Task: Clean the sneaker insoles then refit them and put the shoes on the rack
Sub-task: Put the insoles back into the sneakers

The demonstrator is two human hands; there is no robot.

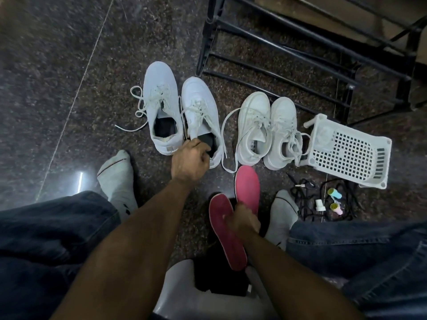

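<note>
Dark speckled stone floor [69,65] runs under everything, with one black metal shoe rack [300,54] standing at the far side. One white plastic basket [346,151] lies tipped over beside it. Four white sneakers [161,107] sit in a row, two pairs, laces loose. Two pink insoles [247,188] are near the person's socked feet. A few small bottles [333,199] and black cords lie by the basket. Left hand [190,159] reaches forward, its fingers curled round a dark insole [206,140] at the heel opening of the second sneaker [201,107]. Right hand [242,221] is drawn in close, gripping both pink insoles where they overlap.
</note>
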